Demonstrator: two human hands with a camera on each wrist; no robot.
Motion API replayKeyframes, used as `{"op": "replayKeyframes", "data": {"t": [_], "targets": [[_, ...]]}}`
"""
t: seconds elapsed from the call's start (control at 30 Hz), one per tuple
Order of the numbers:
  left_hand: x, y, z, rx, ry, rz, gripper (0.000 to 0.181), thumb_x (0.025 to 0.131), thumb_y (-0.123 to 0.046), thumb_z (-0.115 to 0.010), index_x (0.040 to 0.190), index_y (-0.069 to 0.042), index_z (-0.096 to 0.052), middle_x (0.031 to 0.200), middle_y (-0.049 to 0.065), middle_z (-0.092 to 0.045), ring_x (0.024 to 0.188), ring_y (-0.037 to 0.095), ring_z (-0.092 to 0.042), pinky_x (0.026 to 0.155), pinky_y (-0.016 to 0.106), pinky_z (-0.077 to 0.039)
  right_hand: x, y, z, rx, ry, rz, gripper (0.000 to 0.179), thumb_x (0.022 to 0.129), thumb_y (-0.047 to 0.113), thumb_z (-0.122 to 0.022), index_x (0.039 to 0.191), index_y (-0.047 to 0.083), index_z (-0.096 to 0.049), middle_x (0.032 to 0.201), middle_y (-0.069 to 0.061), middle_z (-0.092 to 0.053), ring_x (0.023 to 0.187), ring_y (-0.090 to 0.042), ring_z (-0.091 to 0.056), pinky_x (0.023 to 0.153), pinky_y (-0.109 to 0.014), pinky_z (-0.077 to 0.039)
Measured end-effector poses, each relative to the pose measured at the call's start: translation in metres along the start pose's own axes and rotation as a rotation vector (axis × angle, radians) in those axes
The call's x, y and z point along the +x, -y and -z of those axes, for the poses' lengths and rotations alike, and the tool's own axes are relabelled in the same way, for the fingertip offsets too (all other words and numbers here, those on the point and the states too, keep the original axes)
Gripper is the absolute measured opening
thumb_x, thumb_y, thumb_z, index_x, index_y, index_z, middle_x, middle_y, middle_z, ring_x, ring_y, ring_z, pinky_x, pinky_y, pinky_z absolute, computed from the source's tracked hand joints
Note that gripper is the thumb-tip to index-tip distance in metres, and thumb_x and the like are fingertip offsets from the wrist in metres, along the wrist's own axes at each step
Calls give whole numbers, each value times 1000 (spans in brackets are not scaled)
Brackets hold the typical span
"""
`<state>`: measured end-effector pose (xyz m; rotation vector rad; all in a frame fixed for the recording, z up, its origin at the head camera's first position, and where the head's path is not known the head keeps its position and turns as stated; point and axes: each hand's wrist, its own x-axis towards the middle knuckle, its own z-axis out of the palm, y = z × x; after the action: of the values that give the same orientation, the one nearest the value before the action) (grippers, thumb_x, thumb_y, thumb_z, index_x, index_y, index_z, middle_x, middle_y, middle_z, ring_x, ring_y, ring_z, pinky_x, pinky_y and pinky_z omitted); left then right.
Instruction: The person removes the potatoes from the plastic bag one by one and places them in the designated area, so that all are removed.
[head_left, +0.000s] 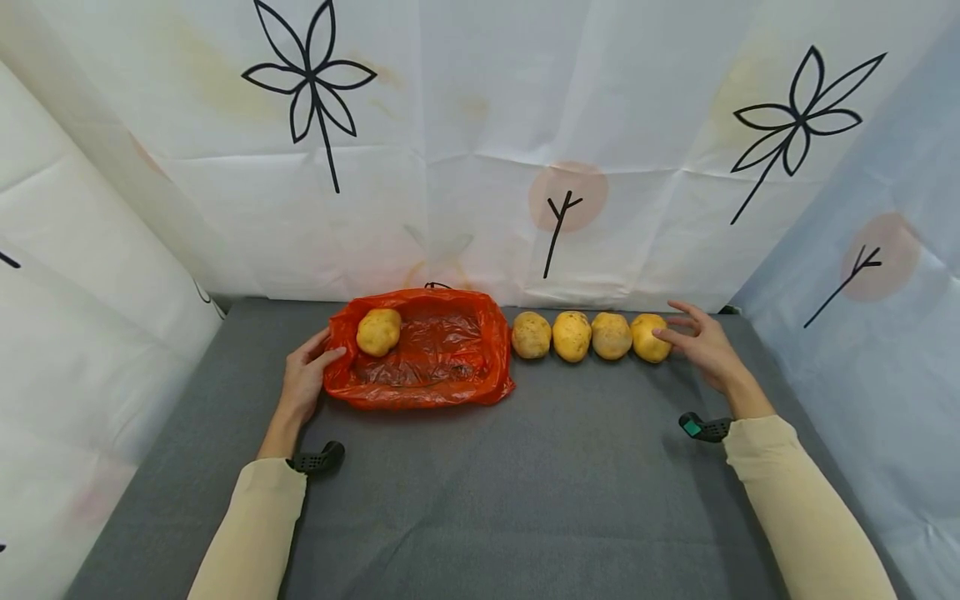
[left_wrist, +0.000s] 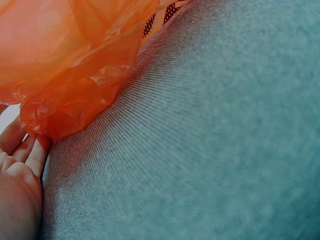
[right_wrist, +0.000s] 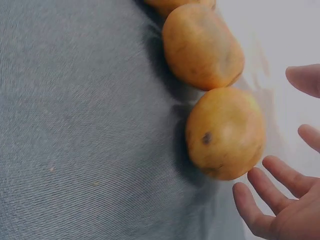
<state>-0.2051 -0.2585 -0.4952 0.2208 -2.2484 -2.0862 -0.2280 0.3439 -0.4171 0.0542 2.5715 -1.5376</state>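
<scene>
The left hand (head_left: 302,379) touches the left side of a red, crumpled plastic bag (head_left: 444,346); whether its fingers pinch the plastic, I cannot tell. One round yellow potato (head_left: 378,332) lies inside. To the right, four similar potatoes (head_left: 572,337) form a row on the grey, cloth-covered worktop (head_left: 525,492). The right hand (head_left: 708,348), its fingers spread, is at the rightmost potato (head_left: 648,338).

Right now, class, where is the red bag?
In the head view, the red bag sits just left of centre, between the left hand and the potato row.

Right grip (right_wrist: 296,212) beside end potato (right_wrist: 226,134)
</scene>
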Motion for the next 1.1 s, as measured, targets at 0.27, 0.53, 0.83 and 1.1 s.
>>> {"op": "replayKeyframes", "data": {"t": [0.27,0.53,0.83,1.1], "targets": [[1,2,1,1,7,-10,60,102,-23,-63,156,-7,-40,157,18,-40,127,14,-51,89,12,-49,-8,19,1,-32,12,49,85,100,30,-66,164,9,-13,161,-32,-21,142,-51,-29,108,-66,-34],[4,5,2,-6,13,-22,61,102,-26,-64,155,-6,-41,156,20,-41,123,12,-52,89,13,-49,-13,33,-5,-68,33,97,85,99,32,-68,163,11,-16,161,-28,-24,144,-51,-25,108,-70,-30],[2,3,1,-21,5,-3,59,102,-21,-64,155,-7,-42,156,18,-41,124,12,-51,89,12,-49,-17,45,-23,-48,58,184,78,100,24,-67,162,10,-22,158,-29,-29,142,-52,-28,106,-71,-32],[1,0,0,-11,6,5,57,103,-18,-62,156,-9,-41,156,17,-41,123,10,-52,88,12,-49,-18,56,-43,-15,73,249,70,100,21,-67,159,11,-31,155,-24,-37,139,-47,-36,106,-67,-35]]}}
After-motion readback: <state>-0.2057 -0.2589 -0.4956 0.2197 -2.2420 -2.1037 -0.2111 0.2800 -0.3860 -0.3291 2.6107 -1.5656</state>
